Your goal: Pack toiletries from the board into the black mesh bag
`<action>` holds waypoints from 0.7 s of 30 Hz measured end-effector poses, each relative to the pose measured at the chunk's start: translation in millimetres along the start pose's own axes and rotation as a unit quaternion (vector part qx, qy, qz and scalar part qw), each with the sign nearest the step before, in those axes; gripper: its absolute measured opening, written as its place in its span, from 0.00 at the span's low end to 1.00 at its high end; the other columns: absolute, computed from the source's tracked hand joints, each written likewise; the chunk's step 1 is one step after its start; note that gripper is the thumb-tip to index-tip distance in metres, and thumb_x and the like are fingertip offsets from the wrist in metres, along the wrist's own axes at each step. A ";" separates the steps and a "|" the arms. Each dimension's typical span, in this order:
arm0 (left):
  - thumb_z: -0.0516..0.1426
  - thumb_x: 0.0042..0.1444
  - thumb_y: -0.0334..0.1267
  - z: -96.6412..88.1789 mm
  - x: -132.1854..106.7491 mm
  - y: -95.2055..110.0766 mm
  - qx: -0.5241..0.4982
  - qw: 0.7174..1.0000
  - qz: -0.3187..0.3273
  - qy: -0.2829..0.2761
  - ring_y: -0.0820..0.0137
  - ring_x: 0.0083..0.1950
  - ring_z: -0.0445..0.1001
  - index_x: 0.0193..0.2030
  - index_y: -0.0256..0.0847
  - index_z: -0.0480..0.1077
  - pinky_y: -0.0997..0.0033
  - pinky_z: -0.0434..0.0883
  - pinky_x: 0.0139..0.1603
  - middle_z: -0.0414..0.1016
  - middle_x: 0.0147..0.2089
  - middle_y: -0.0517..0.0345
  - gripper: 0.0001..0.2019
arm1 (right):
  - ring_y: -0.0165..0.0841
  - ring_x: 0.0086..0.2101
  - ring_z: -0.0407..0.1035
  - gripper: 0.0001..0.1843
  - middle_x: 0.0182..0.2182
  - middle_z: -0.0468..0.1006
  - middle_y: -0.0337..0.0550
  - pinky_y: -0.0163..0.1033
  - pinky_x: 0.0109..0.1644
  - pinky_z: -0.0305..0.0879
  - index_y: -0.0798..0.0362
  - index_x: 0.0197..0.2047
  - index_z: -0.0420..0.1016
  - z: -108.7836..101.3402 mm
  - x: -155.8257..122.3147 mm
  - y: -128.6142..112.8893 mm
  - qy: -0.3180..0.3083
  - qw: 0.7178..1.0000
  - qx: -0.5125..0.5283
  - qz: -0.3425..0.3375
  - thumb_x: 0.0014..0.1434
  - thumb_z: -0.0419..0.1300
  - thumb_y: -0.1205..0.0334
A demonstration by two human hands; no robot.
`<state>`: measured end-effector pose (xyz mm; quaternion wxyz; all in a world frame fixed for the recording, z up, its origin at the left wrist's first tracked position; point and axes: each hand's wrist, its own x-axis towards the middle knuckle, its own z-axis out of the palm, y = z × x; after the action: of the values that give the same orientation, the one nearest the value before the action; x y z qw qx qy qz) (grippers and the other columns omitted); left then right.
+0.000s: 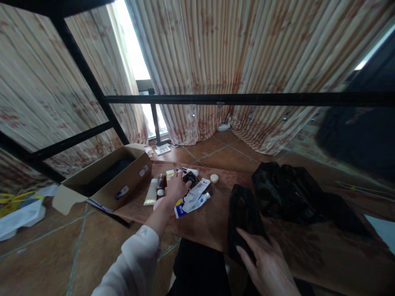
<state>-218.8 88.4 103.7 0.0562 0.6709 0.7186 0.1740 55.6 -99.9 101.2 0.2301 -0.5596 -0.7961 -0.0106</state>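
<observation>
My left hand (176,190) reaches into a cluster of small toiletries, its thumb and fingers around the near end of a small black case (190,177). Close to its thumb lie a white tube (197,190) and a blue and white tube (193,205). Left of the hand are a cream-coloured tube (151,192) and a dark red bottle with a white cap (161,185). A small round cream-coloured item (214,178) lies to the right. My right hand (267,261) grips the near side of a black pouch (236,205), thumb and forefinger at its edge.
An open cardboard box (129,181) with something dark inside stands at the left end of the low brown-covered table (212,230). A crumpled black bag (286,193) lies at the right. Dark metal bars (197,99) cross in front of the curtains.
</observation>
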 end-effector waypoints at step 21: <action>0.57 0.54 0.30 -19.4 -10.7 23.2 -0.084 0.984 0.153 0.045 0.66 0.51 0.71 0.44 0.40 0.69 0.68 0.69 0.51 0.71 0.48 0.52 0.10 | 0.37 0.44 0.74 0.20 0.43 0.80 0.42 0.54 0.56 0.55 0.47 0.56 0.67 -2.1 -0.9 -2.9 -0.046 0.995 0.061 0.063 0.60 0.54 0.64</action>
<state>-202.0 75.4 127.7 0.0524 0.7573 0.5922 0.2703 54.0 -102.3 103.5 0.2272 -0.5935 -0.7682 0.0776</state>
